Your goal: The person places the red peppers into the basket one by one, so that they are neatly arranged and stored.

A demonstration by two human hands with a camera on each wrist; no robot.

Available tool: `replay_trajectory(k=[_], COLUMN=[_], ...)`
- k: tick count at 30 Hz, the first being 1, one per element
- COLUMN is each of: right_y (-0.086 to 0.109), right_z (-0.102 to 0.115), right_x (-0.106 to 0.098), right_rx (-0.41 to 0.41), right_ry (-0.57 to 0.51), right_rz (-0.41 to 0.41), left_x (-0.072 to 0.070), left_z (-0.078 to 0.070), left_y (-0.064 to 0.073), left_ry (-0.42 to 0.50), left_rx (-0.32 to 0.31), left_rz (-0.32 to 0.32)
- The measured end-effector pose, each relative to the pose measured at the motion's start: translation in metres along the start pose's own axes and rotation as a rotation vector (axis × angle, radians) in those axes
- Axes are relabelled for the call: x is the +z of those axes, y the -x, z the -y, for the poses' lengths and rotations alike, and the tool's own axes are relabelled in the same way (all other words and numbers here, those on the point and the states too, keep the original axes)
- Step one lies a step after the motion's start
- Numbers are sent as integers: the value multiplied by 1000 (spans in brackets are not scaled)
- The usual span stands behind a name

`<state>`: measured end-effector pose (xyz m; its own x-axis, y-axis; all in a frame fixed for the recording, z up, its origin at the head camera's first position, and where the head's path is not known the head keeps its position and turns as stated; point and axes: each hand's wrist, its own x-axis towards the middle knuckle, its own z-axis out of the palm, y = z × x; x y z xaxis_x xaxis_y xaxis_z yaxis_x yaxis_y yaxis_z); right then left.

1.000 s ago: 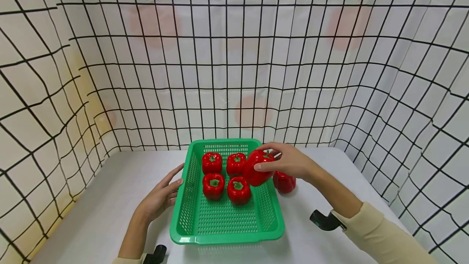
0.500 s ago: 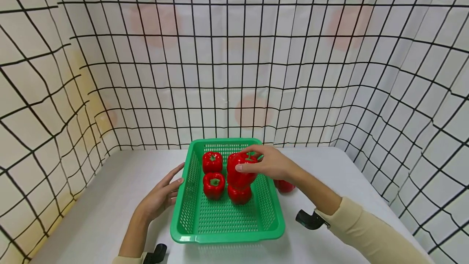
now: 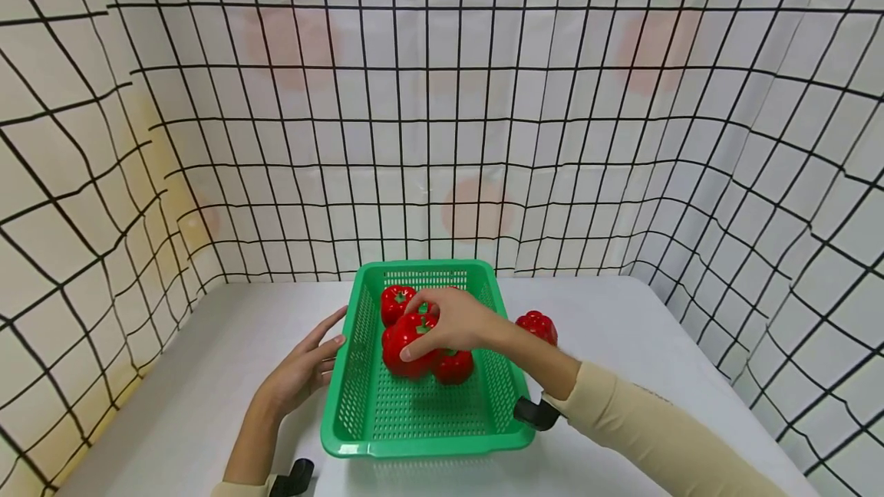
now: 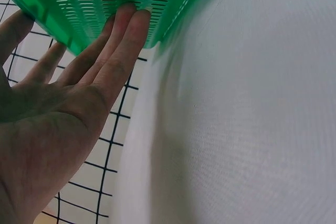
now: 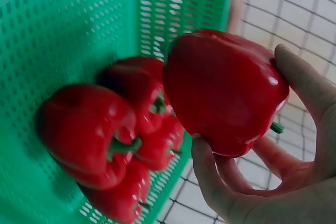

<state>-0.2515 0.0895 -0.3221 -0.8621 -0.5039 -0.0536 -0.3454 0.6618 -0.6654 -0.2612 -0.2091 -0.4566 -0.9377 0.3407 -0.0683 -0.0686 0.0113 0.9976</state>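
My right hand (image 3: pixel 452 320) holds a red bell pepper (image 3: pixel 404 347) between thumb and fingers, above the green basket (image 3: pixel 428 447). In the right wrist view the held pepper (image 5: pixel 223 90) has its green stem toward my palm. Several more red bell peppers stand inside the basket; one pepper (image 5: pixel 86 132) shows large there, and another pepper (image 3: pixel 453 366) is partly covered by my hand in the head view. My left hand (image 3: pixel 300 370) touches the basket's left side with straight fingers. The left wrist view shows those fingertips (image 4: pixel 137 22) against its slotted wall.
One more red pepper (image 3: pixel 537 327) lies on the white table (image 3: pixel 594 374), just right of the basket. Black grid netting (image 3: pixel 442 136) over white walls encloses the table at the back and both sides.
My right hand has carried the held pepper leftward, from the basket's right rim to over the peppers on the left. The left hand and basket stay in place.
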Motion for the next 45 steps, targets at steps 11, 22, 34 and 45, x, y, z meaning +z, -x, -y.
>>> replay_trajectory(k=[11, 22, 34, 45], right_y=[-12, -18, -23, -24], right_z=[6, 3, 6, 4], right_x=[32, 51, 60, 65], right_rx=[5, -8, -40, -57], right_ry=[116, 187, 258, 299], right_rz=[54, 127, 192, 218], left_x=[2, 0, 0, 0], left_z=[-2, 1, 1, 1], left_y=[1, 0, 1, 1], left_ry=[-16, -12, -20, -23], left_rx=[-6, -1, -3, -8], left_rz=[-10, 25, 17, 9])
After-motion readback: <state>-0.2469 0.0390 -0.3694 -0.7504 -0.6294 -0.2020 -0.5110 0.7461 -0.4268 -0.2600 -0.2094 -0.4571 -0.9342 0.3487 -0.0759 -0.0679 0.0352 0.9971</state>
